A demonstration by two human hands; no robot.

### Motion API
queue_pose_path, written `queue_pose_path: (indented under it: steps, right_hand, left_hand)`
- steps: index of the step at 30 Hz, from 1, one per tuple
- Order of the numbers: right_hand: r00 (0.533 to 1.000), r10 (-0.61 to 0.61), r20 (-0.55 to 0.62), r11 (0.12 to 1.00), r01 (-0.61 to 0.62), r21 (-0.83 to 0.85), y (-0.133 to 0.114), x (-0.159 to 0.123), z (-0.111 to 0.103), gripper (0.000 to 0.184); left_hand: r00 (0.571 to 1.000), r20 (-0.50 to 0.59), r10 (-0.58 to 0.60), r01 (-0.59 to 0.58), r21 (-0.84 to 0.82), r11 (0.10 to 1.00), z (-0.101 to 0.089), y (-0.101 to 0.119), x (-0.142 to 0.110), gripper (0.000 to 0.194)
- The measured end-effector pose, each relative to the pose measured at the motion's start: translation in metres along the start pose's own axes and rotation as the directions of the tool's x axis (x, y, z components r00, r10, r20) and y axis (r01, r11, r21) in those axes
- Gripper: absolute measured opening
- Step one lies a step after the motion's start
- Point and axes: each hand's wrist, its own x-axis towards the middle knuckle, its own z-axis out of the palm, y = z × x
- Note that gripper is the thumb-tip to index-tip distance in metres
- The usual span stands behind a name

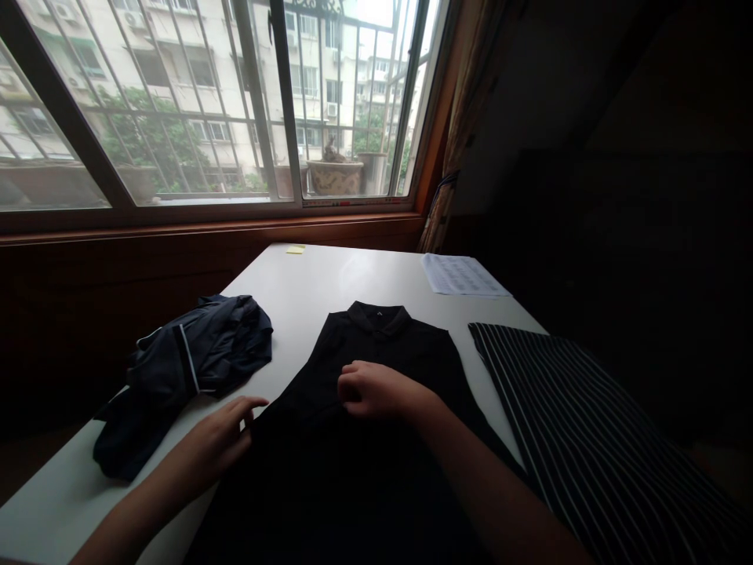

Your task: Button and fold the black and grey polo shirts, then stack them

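Observation:
A black collared shirt (pixel 405 455) lies spread on the table, its collar (pixel 380 320) toward the window. My left hand (pixel 227 431) is at the shirt's left edge, with the index finger stretched out and a gap between the fingers. Over the chest of the shirt, my right hand (pixel 370 390) is closed with curled fingers. Whether any cloth is pinched in it is hidden. The lower part of the shirt is too dark to make out well.
On the white table (pixel 329 275), a crumpled dark blue garment (pixel 200 353) lies left and a dark striped cloth (pixel 588 416) right. Printed papers (pixel 462 275) and a yellow note (pixel 295 249) are near the far edge. Behind is a barred window (pixel 205 102) with a curtain (pixel 456 149).

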Motion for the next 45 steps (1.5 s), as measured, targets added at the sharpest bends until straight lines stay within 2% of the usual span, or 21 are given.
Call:
queue_pose_path:
  steps: [3,5,7,9,12,14,18,22,26,32,36,39,42,45]
  right_hand:
    - [0.986,0.087,-0.140,0.995,-0.079,0.064,0.014,0.002,0.006,0.004]
    - [0.946,0.183,-0.267,0.982,-0.162,0.100,0.026,0.006,0.010,0.007]
    - [0.893,0.278,-0.355,0.958,-0.232,0.168,0.039,0.013,0.012,0.011]
    - [0.847,0.376,-0.376,0.921,-0.296,0.255,0.051,0.024,0.011,0.018]
    - [0.808,0.490,-0.329,0.861,-0.388,0.328,0.068,0.049,0.003,0.029]
    - [0.797,0.525,-0.297,0.840,-0.429,0.334,0.078,0.068,-0.003,0.035]
    - [0.775,0.587,-0.232,0.799,-0.509,0.321,0.091,0.108,-0.007,0.048]
    - [0.726,0.671,-0.153,0.727,-0.603,0.327,0.099,0.141,-0.002,0.058]
    - [0.723,0.683,-0.109,0.706,-0.614,0.353,0.104,0.161,0.001,0.056]
    - [0.704,0.695,-0.149,0.689,-0.591,0.420,0.112,0.163,0.002,0.047]
    - [0.694,0.702,-0.156,0.676,-0.583,0.450,0.111,0.161,0.006,0.040]
    - [0.706,0.697,-0.123,0.666,-0.575,0.475,0.110,0.156,0.003,0.042]
    - [0.716,0.697,-0.048,0.636,-0.586,0.503,0.107,0.146,-0.004,0.054]
    - [0.721,0.691,0.050,0.600,-0.610,0.517,0.099,0.129,-0.014,0.072]
  left_hand:
    - [0.996,0.084,-0.025,0.030,-0.061,0.998,-0.011,-0.002,0.005,0.035]
    - [0.993,0.115,-0.028,0.037,-0.077,0.996,-0.011,0.001,0.010,0.038]
    - [0.995,0.099,-0.009,0.015,-0.056,0.998,-0.007,0.007,0.015,0.039]
    - [0.999,0.038,0.025,-0.024,-0.020,1.000,0.000,0.014,0.018,0.040]
    - [0.998,-0.043,0.048,-0.049,-0.026,0.998,0.009,0.021,0.025,0.038]
    - [0.999,-0.046,0.013,-0.017,-0.081,0.997,0.010,0.022,0.033,0.035]
    - [0.997,0.009,-0.075,0.075,-0.148,0.986,0.006,0.018,0.061,0.034]
    - [0.989,0.104,-0.108,0.120,-0.111,0.987,0.006,0.015,0.087,0.026]
    - [0.984,0.119,-0.130,0.139,-0.076,0.987,0.009,0.013,0.095,0.019]
    - [0.977,0.050,-0.209,0.212,-0.081,0.974,0.005,0.003,0.083,0.021]
    - [0.974,0.036,-0.225,0.227,-0.060,0.972,-0.003,0.008,0.076,0.022]
    - [0.990,0.040,-0.139,0.142,-0.097,0.985,-0.008,0.018,0.063,0.026]
    - [0.998,0.058,-0.030,0.034,-0.080,0.996,-0.008,0.025,0.042,0.030]
    - [0.997,-0.027,0.065,-0.065,0.003,0.998,-0.002,0.024,0.027,0.033]
